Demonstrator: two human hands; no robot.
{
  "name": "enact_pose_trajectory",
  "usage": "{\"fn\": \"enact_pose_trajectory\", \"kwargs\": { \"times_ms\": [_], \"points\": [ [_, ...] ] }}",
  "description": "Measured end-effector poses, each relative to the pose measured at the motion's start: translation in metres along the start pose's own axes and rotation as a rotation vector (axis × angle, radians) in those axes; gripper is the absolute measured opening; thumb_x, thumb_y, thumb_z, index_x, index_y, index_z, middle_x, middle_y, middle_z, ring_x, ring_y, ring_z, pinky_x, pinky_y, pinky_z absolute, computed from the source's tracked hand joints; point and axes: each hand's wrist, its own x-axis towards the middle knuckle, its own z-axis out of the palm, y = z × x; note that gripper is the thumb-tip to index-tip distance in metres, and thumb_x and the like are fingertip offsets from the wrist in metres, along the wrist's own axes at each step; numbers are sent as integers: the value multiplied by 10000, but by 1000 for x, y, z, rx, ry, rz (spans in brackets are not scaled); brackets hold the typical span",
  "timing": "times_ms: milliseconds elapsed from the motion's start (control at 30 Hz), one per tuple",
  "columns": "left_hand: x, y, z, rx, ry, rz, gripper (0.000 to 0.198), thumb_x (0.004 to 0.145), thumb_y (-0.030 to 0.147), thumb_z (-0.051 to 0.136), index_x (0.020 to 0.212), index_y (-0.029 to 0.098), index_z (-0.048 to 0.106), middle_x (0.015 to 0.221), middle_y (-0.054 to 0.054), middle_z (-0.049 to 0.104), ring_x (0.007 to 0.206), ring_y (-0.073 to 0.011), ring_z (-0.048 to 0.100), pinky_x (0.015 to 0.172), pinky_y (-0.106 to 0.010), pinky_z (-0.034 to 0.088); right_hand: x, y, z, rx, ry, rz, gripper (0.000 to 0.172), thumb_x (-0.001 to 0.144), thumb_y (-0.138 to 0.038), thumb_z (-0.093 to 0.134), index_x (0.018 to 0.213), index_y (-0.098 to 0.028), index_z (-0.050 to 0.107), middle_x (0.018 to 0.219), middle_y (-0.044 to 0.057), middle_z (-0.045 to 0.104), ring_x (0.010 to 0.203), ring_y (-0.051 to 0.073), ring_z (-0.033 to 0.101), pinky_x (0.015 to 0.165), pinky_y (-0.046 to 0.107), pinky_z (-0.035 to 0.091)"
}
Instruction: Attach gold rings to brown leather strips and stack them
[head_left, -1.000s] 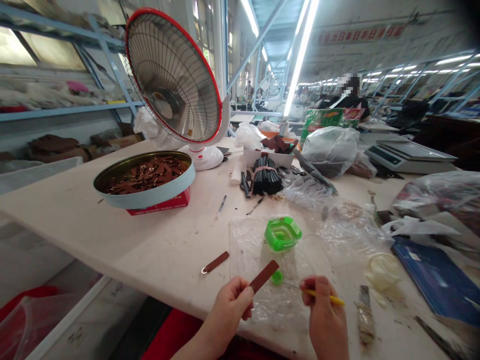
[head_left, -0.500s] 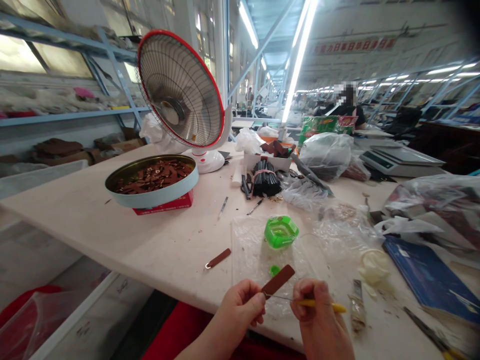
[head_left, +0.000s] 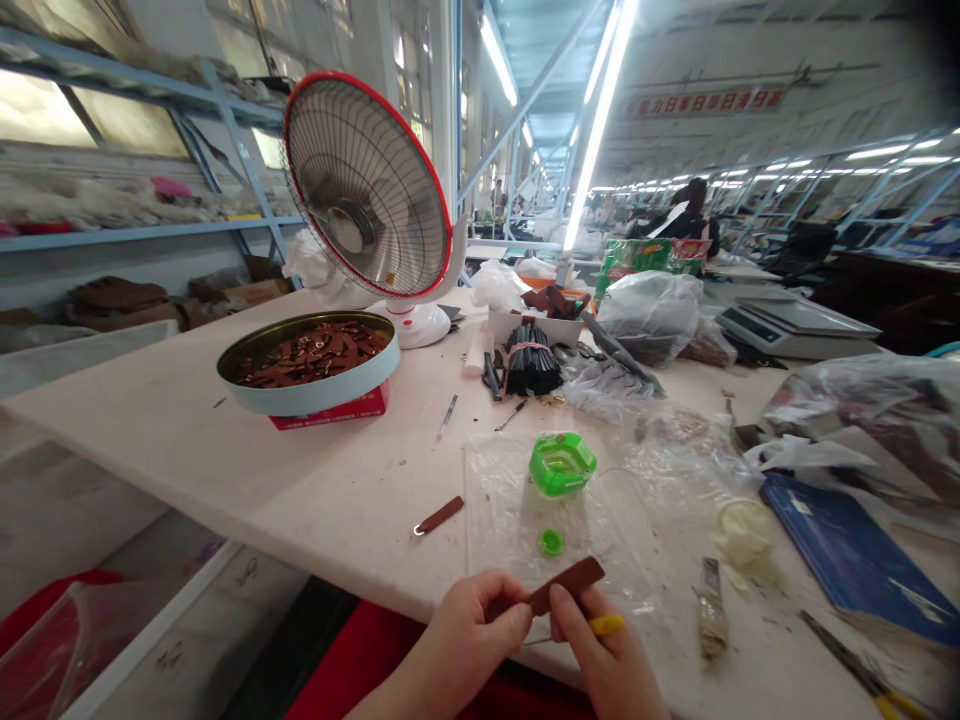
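Near the table's front edge, my left hand (head_left: 480,620) pinches one end of a brown leather strap (head_left: 579,577). My right hand (head_left: 600,650) is closed round a yellow-handled awl (head_left: 607,625), whose thin metal shaft points left below the strap. The thumb of that hand also presses on the strap. Just beyond my hands, a small green cap (head_left: 551,542) lies on a clear plastic sheet (head_left: 495,500). An open green container (head_left: 562,470) stands on the sheet too. Left of it lies another brown strap (head_left: 442,514) with a metal ring at its end.
A round tin (head_left: 315,390) full of brown straps rests on a red box (head_left: 330,412) at the left. Behind it stands a fan heater (head_left: 367,190). Black strips (head_left: 532,365) lie bundled at the back. On the right are a blue folder (head_left: 855,560), scissors (head_left: 847,655) and a scale (head_left: 795,325).
My right hand has moved left, up to the strap, and its thumb now presses on it. The awl's shaft has shifted left, below the strap. My left hand keeps its hold.
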Motion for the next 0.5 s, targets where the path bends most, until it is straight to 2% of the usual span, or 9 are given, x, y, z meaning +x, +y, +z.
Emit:
{"fn": "enact_pose_trajectory", "kwargs": {
  "times_ms": [133, 233, 300, 400, 500],
  "points": [
    [1, -6, -4, -52, 71, -20, 102, 669, 245, 533, 683, 157, 484, 581, 30, 497, 539, -99, 441, 523, -217, 332, 10, 4, 7, 99, -184, 84, 282, 763, -442, 573, 681, -174, 604, 533, -23, 519, 491, 142, 446, 467, 241, 368],
    [2, -9, -5, -45, 140, -14, 69, 652, 198, 506, 655, 176, 440, 564, 44, 465, 531, -94, 433, 499, -202, 331, 13, 3, 19, 136, -186, 84, 196, 718, -360, 610, 744, -171, 653, 618, 8, 616, 573, 174, 520, 529, 258, 414],
    [5, -11, -12, 38, 160, 1, 33, 660, 177, 462, 659, 182, 429, 564, 46, 462, 527, -93, 435, 494, -197, 336, 15, 4, 29, 142, -196, 88, 193, 707, -361, 612, 706, -173, 656, 595, 5, 610, 550, 168, 515, 509, 256, 406],
    [17, -16, -40, 363, 253, 43, 30, 684, 173, 429, 667, 183, 452, 585, 34, 498, 551, -106, 470, 517, -202, 352, 19, 6, 38, 207, -153, 130, 285, 688, -462, 635, 722, -179, 648, 486, -42, 504, 427, 121, 422, 428, 238, 342],
    [30, -22, -82, 622, 440, 56, 80, 707, 188, 438, 668, 175, 506, 625, 9, 536, 607, -131, 495, 563, -226, 345, 24, 8, 37, 305, 29, 171, 407, 651, -588, 636, 787, -204, 635, 458, -52, 470, 377, 117, 403, 379, 240, 321]
  ]
}}
